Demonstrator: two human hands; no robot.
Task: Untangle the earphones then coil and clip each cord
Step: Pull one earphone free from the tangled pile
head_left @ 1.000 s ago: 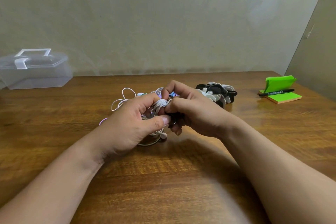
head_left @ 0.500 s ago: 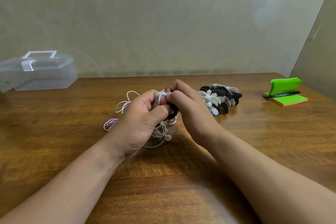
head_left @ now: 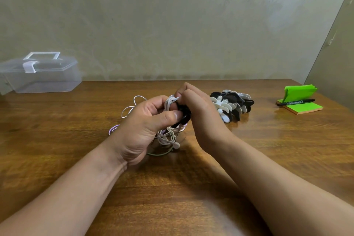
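Mostly white cords (head_left: 169, 102), one pale purple loop (head_left: 113, 129), one blk clip (head_left: 183, 115). Blk & white pile of clips (head_left: 232, 104), bright green notepad (head_left: 300, 106) w/ blk pen (head_left: 296, 102). Brown wood-grain table (head_left: 172, 188), clear box (head_left: 41, 74), beige wall (head_left: 172, 15) w/ faint floral swirls.

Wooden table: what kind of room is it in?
Probably a desk at home: a wooden table against a patterned wall, with green sticky notes, a marker and a clear plastic box.
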